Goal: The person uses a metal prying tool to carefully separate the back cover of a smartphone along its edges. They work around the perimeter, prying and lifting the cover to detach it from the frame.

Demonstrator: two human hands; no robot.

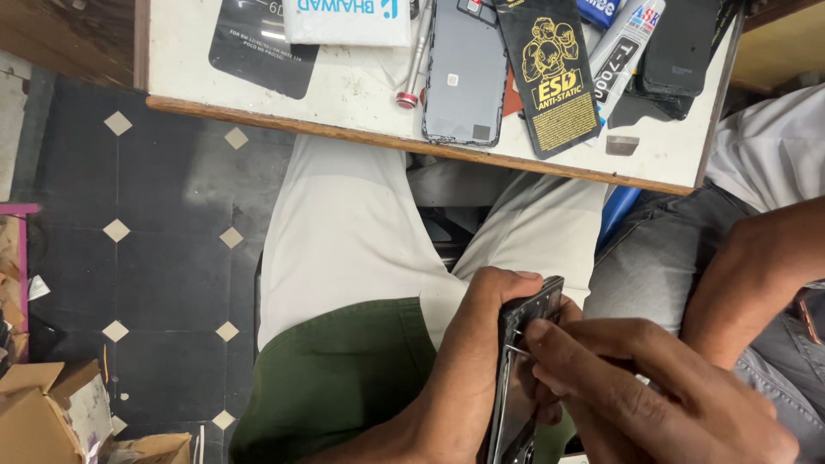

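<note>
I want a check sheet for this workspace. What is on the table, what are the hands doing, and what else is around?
Surface: white table with a wooden edge, at the top of the view.
Job's things: dark phone frame held on edge over the lap; thin metal tool touching its side.
Clutter: grey phone back cover, black pouch with yellow print, glue tube, red-tipped screwdriver, more dark covers.
Grips: left hand wraps the frame; right hand pinches the tool.
Cables: nothing seen.
Surroundings: dark tiled floor, cardboard box, another person's arm at right.
</note>
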